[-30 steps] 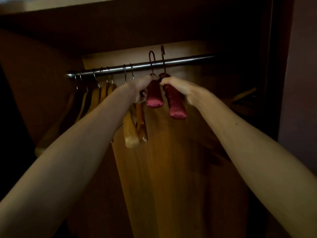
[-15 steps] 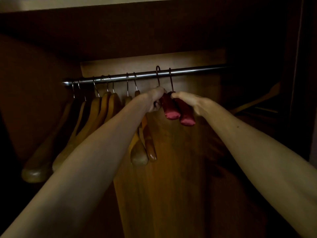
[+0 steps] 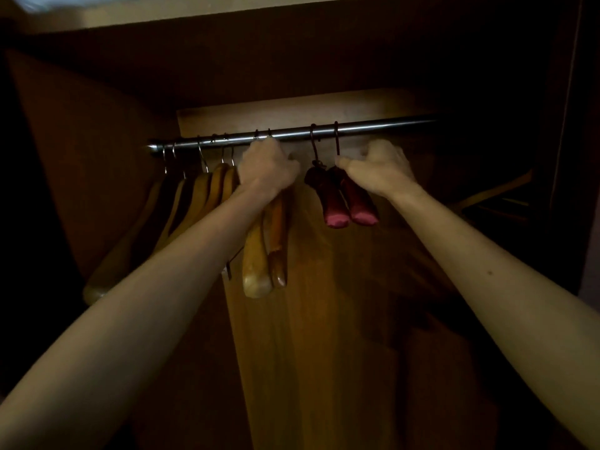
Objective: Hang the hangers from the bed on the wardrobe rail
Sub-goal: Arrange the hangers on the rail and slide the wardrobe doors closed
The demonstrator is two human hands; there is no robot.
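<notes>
**Asker:** Where do the hangers stand right now?

**Me:** The two padded pink hangers (image 3: 341, 199) hang with both hooks over the wardrobe rail (image 3: 373, 127), side by side, right of the wooden hangers (image 3: 207, 193) bunched toward the left end. Two more wooden ones (image 3: 264, 254) hang just behind my left wrist.

**Asker:** And your hands?

**Me:** My right hand (image 3: 378, 172) sits just right of the pink pair, thumb touching the neck of the right one, fingers loosely curled and clamped on nothing that I can make out. My left hand (image 3: 266, 167) is up under the rail among the wooden hooks, fingers curled; whether it actually pinches a hook I cannot tell, as the light is dim and the hand is blurred.

**Asker:** How would you finish this step well?

**Me:** I judge the hanging itself done, so what's left is settling. I'd steady the pink necks until they stop swinging, check each hook sits fully over the rail rather than on its tip, then draw both hands straight back toward me, without brushing the near arms of the wooden ones.

**Asker:** Any risk?

**Me:** Snagging a hook on the way out, probably.
</notes>
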